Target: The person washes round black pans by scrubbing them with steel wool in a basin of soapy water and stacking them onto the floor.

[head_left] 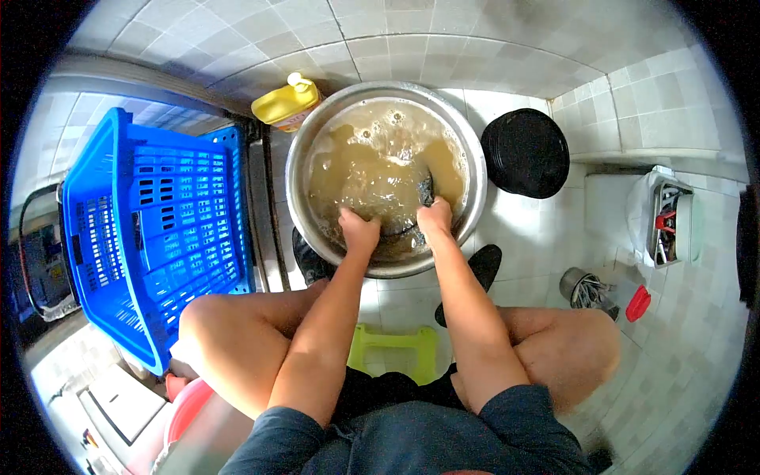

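Observation:
A large round metal basin (298, 215) holds murky brown water with foam on top. Both hands reach into it near its front side. My left hand (359, 231) is closed at the water's surface, on the near left; what it grips is hard to make out. My right hand (434, 217) is closed around a dark, wet item (426, 190) that partly sticks out of the water. More of something dark shows under the surface between the hands, and its shape is hidden by the water.
A blue plastic basket (178, 210) stands at the left. Behind the basin is a yellow bottle (285, 105). Black round stacked items (526, 153) lie to its right. Farther right are a metal pot (584, 289), a red object (638, 303) and a utensil container (671, 222). A green stool (393, 340) is below me.

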### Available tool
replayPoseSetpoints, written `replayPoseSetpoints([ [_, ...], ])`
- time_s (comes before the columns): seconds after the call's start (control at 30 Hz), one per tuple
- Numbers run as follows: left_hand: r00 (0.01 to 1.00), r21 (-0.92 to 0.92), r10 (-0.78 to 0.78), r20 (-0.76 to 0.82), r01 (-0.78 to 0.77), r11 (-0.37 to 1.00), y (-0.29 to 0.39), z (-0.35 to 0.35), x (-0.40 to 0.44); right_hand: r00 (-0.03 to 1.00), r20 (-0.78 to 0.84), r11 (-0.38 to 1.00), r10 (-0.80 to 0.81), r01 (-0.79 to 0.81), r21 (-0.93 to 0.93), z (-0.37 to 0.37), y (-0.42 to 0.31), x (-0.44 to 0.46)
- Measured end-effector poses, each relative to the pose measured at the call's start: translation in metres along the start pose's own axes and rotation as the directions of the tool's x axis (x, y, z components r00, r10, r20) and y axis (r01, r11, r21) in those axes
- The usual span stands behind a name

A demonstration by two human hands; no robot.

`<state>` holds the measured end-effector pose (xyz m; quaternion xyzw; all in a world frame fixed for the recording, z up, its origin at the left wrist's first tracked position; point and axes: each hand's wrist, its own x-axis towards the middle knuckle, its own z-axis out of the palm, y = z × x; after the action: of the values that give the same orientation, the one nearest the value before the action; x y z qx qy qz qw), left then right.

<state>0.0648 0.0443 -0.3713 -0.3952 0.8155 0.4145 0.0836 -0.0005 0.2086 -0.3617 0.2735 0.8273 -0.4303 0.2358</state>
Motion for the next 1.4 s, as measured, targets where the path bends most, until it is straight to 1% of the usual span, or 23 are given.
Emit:
replayPoseSetpoints([
  [0.07,0.996,0.094,0.059,-0.06,-0.053,0.994,0.026,-0.01,-0.029,0.999,-0.019,0.999,-0.034,0.034,-0.014,-0.007,-0.006,-0.004],
  [0.13,0.903,0.385,0.426,-0.049,-0.377,0.842,0.03,-0.012,-0.039,0.999,-0.016,0.999,-0.04,0.04,-0.028,-0.017,-0.014,-0.011],
  [0.2,0.885,0.263,0.446,0.134,-0.465,0.845,0.034,-0.015,-0.043,0.997,-0.005,0.993,-0.08,0.08,-0.082,-0.033,-0.029,-0.021],
  [0.3,0.793,0.174,0.56,0.241,-0.603,0.779,0.039,-0.018,-0.056,0.996,0.047,0.993,-0.08,0.084,-0.087,-0.049,-0.058,-0.035],
  [0.43,0.76,0.124,0.627,0.172,-0.648,0.752,0.051,-0.021,-0.062,0.97,0.108,0.952,-0.219,0.237,-0.193,-0.064,-0.087,-0.049],
  [0.47,0.8,0.062,0.586,0.124,-0.596,0.8,0.054,-0.022,-0.062,0.968,0.108,0.951,-0.227,0.244,-0.192,-0.061,-0.086,-0.046],
  [0.5,0.838,-0.003,0.54,0.081,-0.542,0.84,0.057,-0.024,-0.061,0.949,0.178,0.966,-0.258,0.253,0.056,-0.054,-0.079,-0.037],
  [0.53,0.849,0.049,0.529,-0.009,-0.528,0.848,0.066,-0.032,-0.063,0.923,0.237,0.927,-0.303,0.227,0.299,-0.056,-0.089,-0.043],
  [0.57,0.891,-0.005,0.453,-0.027,-0.454,0.891,0.076,-0.04,-0.062,0.916,0.285,0.91,-0.281,0.16,0.383,-0.066,-0.095,-0.048],
  [0.6,0.927,-0.06,0.373,-0.036,-0.375,0.925,0.079,-0.043,-0.056,0.917,0.284,0.909,-0.28,0.158,0.385,-0.068,-0.097,-0.048],
  [0.67,0.931,-0.304,0.338,-0.137,-0.365,0.88,0.083,-0.049,-0.046,0.938,0.248,0.883,-0.241,0.105,0.458,-0.069,-0.098,-0.049],
  [0.73,0.97,-0.615,0.216,-0.11,-0.237,0.752,0.072,-0.046,-0.029,0.926,0.302,0.883,-0.227,0.065,0.464,-0.052,-0.073,-0.025],
  [0.77,0.978,-0.593,0.194,-0.08,-0.203,0.779,0.054,-0.042,-0.015,0.937,0.228,0.872,-0.265,0.131,0.472,-0.04,-0.06,-0.018],
  [0.8,0.987,-0.679,0.141,-0.075,-0.155,0.718,0.056,-0.044,-0.015,0.941,0.154,0.859,-0.302,0.198,0.473,-0.03,-0.049,-0.01],
  [0.83,0.995,-0.753,0.097,-0.035,-0.09,0.652,0.051,-0.045,-0.011,0.916,0.288,0.89,-0.279,0.134,0.436,-0.027,-0.042,-0.005],
  [0.97,0.994,-0.848,-0.027,0.104,0.103,0.52,0.037,-0.053,0.002,0.907,0.36,0.911,-0.22,0.059,0.408,0.0,-0.023,-0.001],
  [1.07,0.989,-0.825,-0.075,0.125,0.145,0.546,0.018,-0.049,0.014,0.874,0.223,0.883,-0.432,0.36,0.3,0.035,-0.007,0.007],
  [1.1,0.986,-0.793,-0.104,0.127,0.164,0.587,0.014,-0.048,0.016,0.864,0.155,0.876,-0.479,0.481,0.031,0.035,-0.015,-0.007],
  [1.13,0.985,-0.793,-0.111,0.13,0.17,0.585,0.02,-0.051,0.011,0.779,0.202,0.779,-0.593,0.619,-0.101,0.029,-0.026,-0.02],
  [1.2,0.939,-0.68,-0.298,0.173,0.332,0.653,0.043,-0.062,-0.004,0.783,0.28,0.765,-0.555,0.613,-0.199,0.024,-0.047,-0.051],
  [1.23,0.945,-0.618,-0.271,0.183,0.325,0.715,0.028,-0.05,0.003,0.744,0.24,0.717,-0.623,0.666,-0.207,0.032,-0.047,-0.056],
  [1.27,0.983,-0.648,-0.133,0.125,0.182,0.739,0.003,-0.035,0.011,0.723,0.263,0.682,-0.639,0.691,-0.241,0.037,-0.047,-0.059],
  [1.4,0.994,-0.652,-0.108,0.033,0.103,0.752,-0.028,-0.015,0.017,0.664,0.283,0.614,-0.692,0.748,-0.253,0.057,-0.054,-0.058],
])
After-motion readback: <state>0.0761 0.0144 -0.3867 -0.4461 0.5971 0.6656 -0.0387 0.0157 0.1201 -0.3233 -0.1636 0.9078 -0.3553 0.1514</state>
